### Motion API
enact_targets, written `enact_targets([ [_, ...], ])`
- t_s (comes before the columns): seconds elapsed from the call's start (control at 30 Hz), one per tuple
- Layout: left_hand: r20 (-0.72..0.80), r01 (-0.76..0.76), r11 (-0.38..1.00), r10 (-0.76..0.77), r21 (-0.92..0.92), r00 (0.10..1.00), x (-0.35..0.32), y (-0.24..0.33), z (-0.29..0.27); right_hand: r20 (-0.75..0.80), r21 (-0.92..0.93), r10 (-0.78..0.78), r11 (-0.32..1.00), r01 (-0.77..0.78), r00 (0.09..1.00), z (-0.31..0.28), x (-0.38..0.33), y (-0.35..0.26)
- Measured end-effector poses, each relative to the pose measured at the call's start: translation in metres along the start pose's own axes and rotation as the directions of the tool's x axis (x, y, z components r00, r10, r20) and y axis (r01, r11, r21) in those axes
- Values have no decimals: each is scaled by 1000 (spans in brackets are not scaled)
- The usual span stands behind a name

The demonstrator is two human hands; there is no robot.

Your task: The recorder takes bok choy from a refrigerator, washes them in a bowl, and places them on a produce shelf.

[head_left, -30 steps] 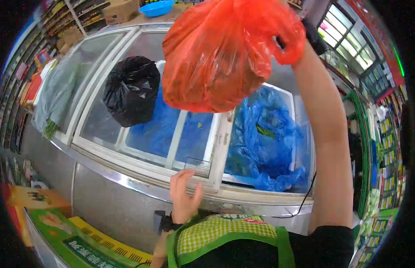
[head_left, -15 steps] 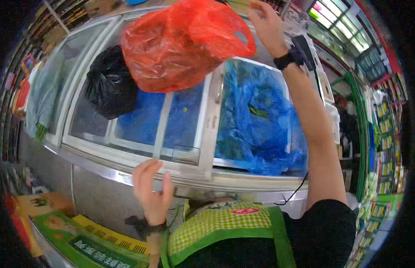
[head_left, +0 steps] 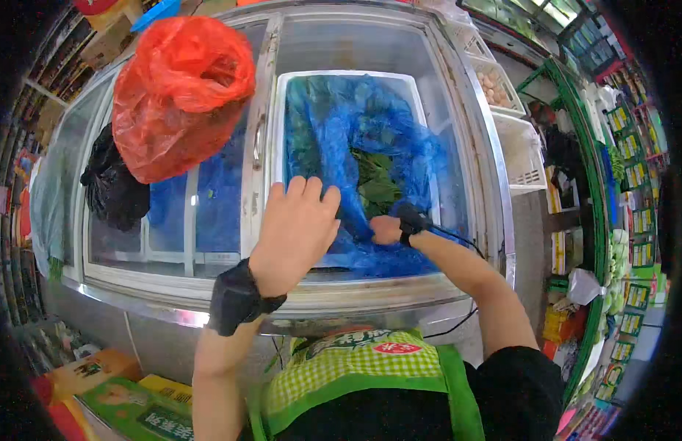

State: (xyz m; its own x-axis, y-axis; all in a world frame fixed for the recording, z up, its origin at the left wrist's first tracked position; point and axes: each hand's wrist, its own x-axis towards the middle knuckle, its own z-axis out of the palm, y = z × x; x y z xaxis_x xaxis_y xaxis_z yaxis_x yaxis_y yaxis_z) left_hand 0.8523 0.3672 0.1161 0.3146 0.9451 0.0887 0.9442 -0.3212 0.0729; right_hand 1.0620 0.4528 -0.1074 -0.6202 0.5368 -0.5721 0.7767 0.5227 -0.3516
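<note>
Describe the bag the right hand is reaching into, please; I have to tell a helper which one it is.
Start at the long glass-topped chest freezer and find its open section. There the right hand grips a crinkled translucent blue plastic bag with green leaves showing inside. Unlike the red plastic bag and black plastic bag on the closed glass lids, it sits inside the freezer.

We see our left hand raised flat over the freezer; our right hand grips the blue bag inside.
</note>
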Motion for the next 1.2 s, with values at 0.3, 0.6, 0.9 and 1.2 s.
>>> enact_targets([
  [0.3,719,177,982,-75,-67,691,4,-14,53,-335,544,-563,539,643,755,-52,-124,-121],
  [0.6,-12,249,814,-286,525,958,-98,-133,-42,-484,418,-22,873,254,875,-78,-67,-78],
  [0.9,-624,341,569,-779,-748,-69,-109,-120,-70,-166,-242,-812,584,775,560,-49,-126,-174],
  [1.2,167,290,940,-320,179,933,-58,-46,3,-101,-148,-477,875,461,873,-133,-36,-117],
])
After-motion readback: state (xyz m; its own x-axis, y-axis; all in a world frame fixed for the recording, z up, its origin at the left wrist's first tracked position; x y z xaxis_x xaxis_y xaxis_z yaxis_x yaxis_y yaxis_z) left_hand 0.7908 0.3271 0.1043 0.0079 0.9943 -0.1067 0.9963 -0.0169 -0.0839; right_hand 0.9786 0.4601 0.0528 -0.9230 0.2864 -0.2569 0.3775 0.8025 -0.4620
